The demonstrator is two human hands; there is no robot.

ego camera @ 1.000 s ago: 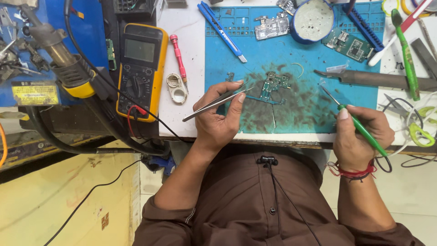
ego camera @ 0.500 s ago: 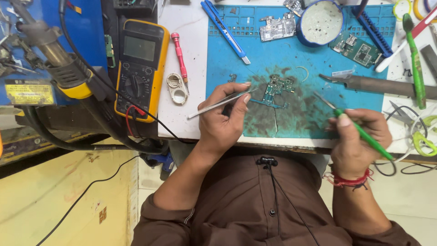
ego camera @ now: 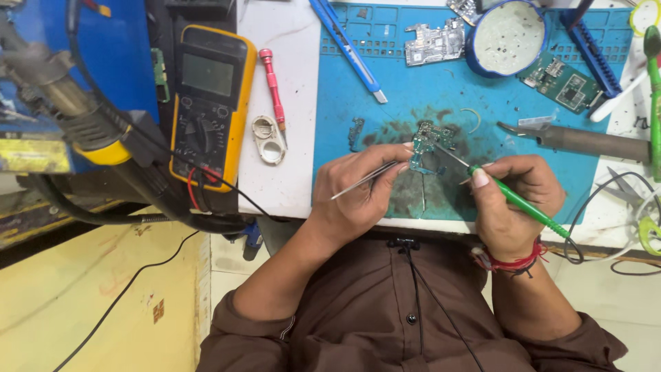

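Tweezers (ego camera: 365,180) and soldering iron (ego camera: 516,200) meet circuit board (ego camera: 428,146).

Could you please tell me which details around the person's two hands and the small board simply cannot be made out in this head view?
- Small circuit board: its near part is hidden by the left hand; components too small to tell.
- Tweezers: the tips vanish behind the fingers.
- Green soldering iron: whether its tip touches the board is too fine to tell.
- Green tool at right: cut by the frame edge.

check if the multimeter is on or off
Cannot tell: the multimeter screen shows plain grey with no readable digits, and the dial position is unclear.
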